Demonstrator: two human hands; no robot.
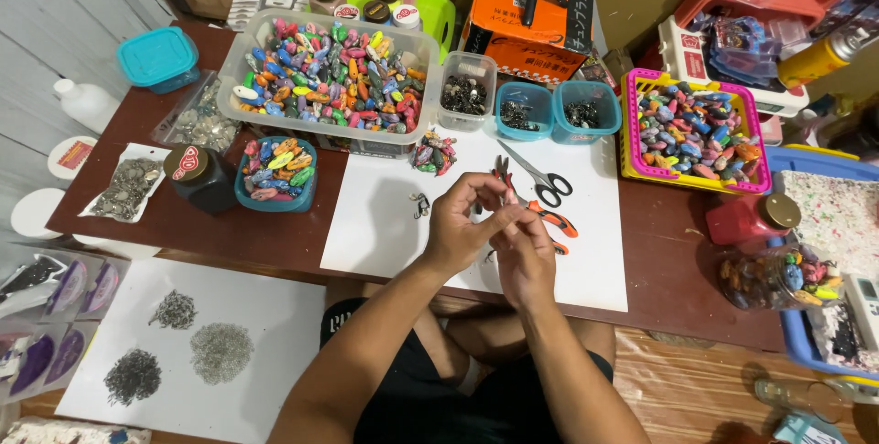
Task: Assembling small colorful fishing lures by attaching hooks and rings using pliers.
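Orange-handled pliers (549, 217) just beyond both hands' (494, 233) pinching grip.

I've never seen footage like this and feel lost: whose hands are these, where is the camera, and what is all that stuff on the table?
The single picture comes from a camera worn on a person's head, looking down at their own two bare hands. The left hand and right hand meet over a white sheet of paper on a dark table, pinching something too small to identify. Beside them lie scissors and orange-handled pliers. Behind are a clear tub of colourful beads, a pink basket of beads, a small blue bowl of beads and little tubs of metal parts.
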